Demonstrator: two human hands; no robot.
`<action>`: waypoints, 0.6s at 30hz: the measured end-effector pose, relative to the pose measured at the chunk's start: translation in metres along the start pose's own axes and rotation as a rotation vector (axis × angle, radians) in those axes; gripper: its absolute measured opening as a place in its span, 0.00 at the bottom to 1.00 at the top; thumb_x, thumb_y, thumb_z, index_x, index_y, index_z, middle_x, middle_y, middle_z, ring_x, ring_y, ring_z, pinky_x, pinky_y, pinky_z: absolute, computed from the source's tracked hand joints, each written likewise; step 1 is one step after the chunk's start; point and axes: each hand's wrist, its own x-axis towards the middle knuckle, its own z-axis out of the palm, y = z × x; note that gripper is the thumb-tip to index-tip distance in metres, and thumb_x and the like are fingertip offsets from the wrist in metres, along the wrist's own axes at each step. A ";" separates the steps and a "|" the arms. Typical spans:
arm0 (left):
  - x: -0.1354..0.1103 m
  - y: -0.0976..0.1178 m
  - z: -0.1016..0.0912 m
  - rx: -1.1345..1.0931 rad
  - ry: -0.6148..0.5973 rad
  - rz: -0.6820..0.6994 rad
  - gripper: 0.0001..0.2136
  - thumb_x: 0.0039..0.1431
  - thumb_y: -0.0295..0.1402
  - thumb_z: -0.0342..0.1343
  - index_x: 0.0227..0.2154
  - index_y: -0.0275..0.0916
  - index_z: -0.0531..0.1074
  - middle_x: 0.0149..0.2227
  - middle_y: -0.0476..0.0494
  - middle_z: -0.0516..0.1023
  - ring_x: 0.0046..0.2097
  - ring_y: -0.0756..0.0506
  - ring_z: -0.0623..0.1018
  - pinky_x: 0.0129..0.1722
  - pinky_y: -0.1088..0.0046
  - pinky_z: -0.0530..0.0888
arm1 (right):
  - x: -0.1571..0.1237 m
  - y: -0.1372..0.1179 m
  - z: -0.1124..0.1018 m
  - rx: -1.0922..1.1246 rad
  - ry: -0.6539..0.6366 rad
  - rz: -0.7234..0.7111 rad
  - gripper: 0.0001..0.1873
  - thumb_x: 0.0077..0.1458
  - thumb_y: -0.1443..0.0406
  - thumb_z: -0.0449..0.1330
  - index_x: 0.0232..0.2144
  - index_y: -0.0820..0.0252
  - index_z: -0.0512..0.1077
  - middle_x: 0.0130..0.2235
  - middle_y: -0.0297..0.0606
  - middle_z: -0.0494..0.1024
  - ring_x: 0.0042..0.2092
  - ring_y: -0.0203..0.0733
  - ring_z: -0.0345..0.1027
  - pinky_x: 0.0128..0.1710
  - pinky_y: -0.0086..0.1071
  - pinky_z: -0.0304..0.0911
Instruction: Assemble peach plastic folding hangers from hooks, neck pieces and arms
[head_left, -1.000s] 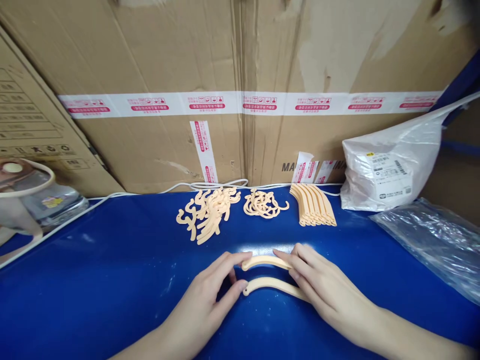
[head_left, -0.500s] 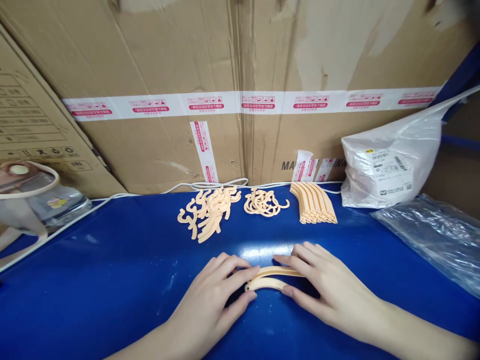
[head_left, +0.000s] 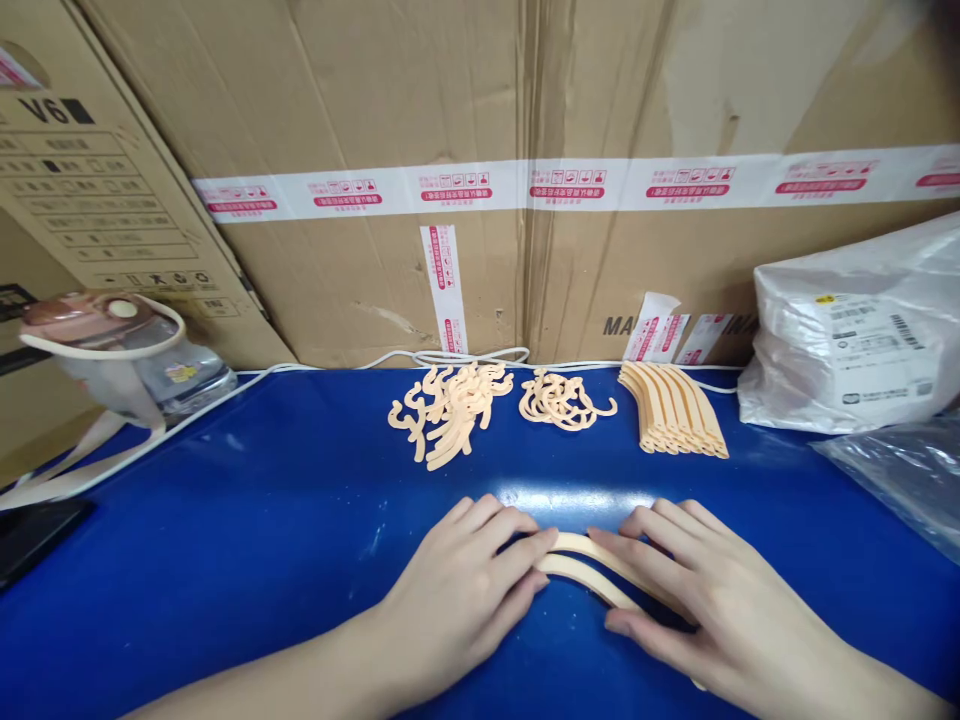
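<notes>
Two curved beige plastic strips, an upper strip (head_left: 574,542) and a lower strip (head_left: 583,575), lie close together between my hands at the front of the blue table. My left hand (head_left: 465,585) pinches their left ends between thumb and index finger, hiding the tips. Across their right part lies my right hand (head_left: 712,595), index finger on the upper strip and thumb against the lower one. Its palm covers most of their right ends. Farther back are a pile of short wavy beige pieces (head_left: 454,405), a heap of beige hooks (head_left: 562,400) and a stack of similar curved strips (head_left: 671,408).
Large cardboard boxes (head_left: 360,270) wall off the back of the blue table (head_left: 247,560). A white cable (head_left: 259,372) runs along their foot. At left stand a clear bottle with a strap (head_left: 127,345) and a dark flat object (head_left: 41,535). White plastic packaging (head_left: 862,340) sits at right.
The strips' right ends have swung down toward me, and my right hand has followed. My left thumb and index finger have closed onto the left ends. The camera view has turned left.
</notes>
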 end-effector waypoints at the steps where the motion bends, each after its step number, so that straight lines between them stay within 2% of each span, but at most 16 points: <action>1: 0.000 0.000 0.000 -0.011 -0.003 -0.004 0.13 0.66 0.31 0.48 0.53 0.40 0.66 0.46 0.46 0.74 0.43 0.44 0.70 0.40 0.66 0.66 | 0.000 -0.001 0.000 0.013 0.011 -0.004 0.19 0.57 0.56 0.59 0.50 0.51 0.67 0.38 0.34 0.72 0.39 0.41 0.64 0.40 0.35 0.54; 6: -0.002 0.000 -0.002 -0.026 -0.022 -0.003 0.11 0.67 0.33 0.48 0.50 0.42 0.67 0.44 0.47 0.74 0.41 0.45 0.70 0.39 0.67 0.66 | 0.002 -0.004 -0.002 0.054 0.002 0.010 0.07 0.59 0.61 0.57 0.40 0.55 0.71 0.33 0.32 0.71 0.34 0.39 0.61 0.35 0.34 0.50; 12: -0.003 0.002 -0.003 -0.021 -0.047 -0.004 0.09 0.67 0.34 0.49 0.48 0.44 0.68 0.43 0.50 0.74 0.40 0.46 0.70 0.38 0.68 0.65 | 0.005 -0.006 -0.007 0.013 -0.035 -0.042 0.08 0.62 0.62 0.53 0.38 0.56 0.71 0.30 0.32 0.70 0.33 0.39 0.61 0.35 0.35 0.49; 18: 0.004 0.001 -0.005 0.044 -0.026 0.019 0.09 0.65 0.37 0.50 0.46 0.42 0.69 0.40 0.49 0.75 0.39 0.45 0.71 0.36 0.67 0.65 | 0.007 -0.003 -0.013 0.063 -0.170 0.037 0.07 0.61 0.62 0.54 0.40 0.54 0.70 0.33 0.31 0.72 0.35 0.39 0.65 0.38 0.35 0.51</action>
